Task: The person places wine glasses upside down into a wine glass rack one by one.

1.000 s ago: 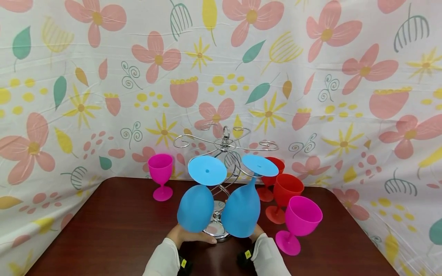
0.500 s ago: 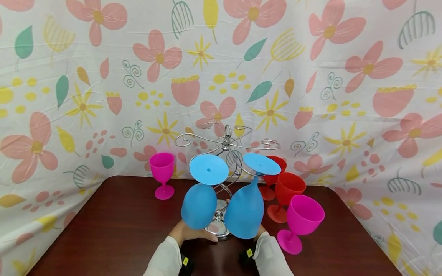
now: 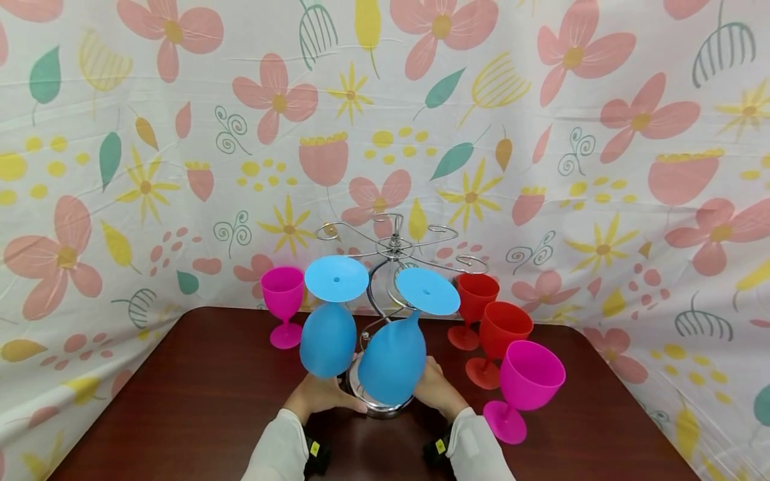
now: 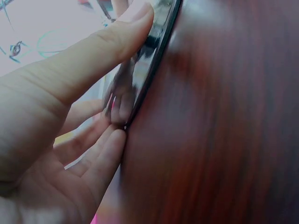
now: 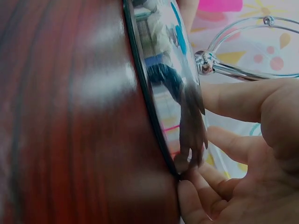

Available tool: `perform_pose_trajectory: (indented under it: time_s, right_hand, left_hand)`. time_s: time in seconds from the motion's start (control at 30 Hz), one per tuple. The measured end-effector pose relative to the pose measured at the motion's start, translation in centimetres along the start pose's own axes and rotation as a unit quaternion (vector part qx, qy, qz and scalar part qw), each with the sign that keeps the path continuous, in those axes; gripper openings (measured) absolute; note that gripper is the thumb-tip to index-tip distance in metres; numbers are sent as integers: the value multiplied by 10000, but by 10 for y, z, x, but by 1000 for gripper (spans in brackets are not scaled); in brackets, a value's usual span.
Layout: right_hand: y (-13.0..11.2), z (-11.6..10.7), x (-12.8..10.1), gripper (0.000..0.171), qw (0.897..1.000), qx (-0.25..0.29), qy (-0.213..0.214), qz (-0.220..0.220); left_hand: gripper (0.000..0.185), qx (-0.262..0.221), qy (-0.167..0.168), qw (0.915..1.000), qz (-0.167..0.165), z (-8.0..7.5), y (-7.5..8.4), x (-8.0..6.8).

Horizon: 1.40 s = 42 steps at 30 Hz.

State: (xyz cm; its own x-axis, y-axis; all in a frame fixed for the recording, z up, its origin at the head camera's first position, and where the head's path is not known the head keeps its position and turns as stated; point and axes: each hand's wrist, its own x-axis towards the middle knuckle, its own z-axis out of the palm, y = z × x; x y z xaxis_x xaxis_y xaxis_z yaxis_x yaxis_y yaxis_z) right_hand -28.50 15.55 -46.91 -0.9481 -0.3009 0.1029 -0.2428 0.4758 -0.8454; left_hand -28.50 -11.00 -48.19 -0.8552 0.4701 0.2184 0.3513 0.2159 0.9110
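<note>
While two blue cups [image 3: 328,337] hang upside down on it, the shiny rack [image 3: 385,280] stands near the middle of the brown table [image 3: 180,401]. The left hand [image 3: 319,395] and right hand [image 3: 438,391] both grip its round base [image 5: 168,88] with thumbs and fingers. Pink and red cups [image 3: 499,334] stand to the right.

A dark reddish-brown wooden tabletop [image 3: 180,401] fills the foreground, glossy under even, bright light. Behind and around it hangs a white cloth backdrop [image 3: 541,133] printed with pink flowers, yellow blooms, green leaves.
</note>
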Motion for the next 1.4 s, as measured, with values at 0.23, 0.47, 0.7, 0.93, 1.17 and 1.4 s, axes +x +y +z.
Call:
perform_pose_trajectory:
  time_s: [0.23,0.47,0.7,0.93,1.17,1.4]
  right_hand:
    - [-9,1,-1,59,9986,-469,1,227]
    - [-14,3,-4,57,9961,-795,-31,371]
    - [-6,-3,-1,58,9981,-239,-205,526]
    - [0,-1,4,57,9988,125,-256,394]
    - [-6,8,23,45,9933,-1101,-259,224]
    - [-8,0,39,48,9924,-933,-804,77]
  left_hand:
    - [87,514,367,9978,-202,-12,-8,-1]
    - [73,675,393,9930,-886,-17,-5,-7]
    - [80,500,-132,9958,-750,-16,2,-5]
    - [86,877,-513,9947,172,7,16,0]
    - [117,1355,436,9827,-1184,36,41,-6]
    - [124,1047,629,9861,-1131,46,45,-5]
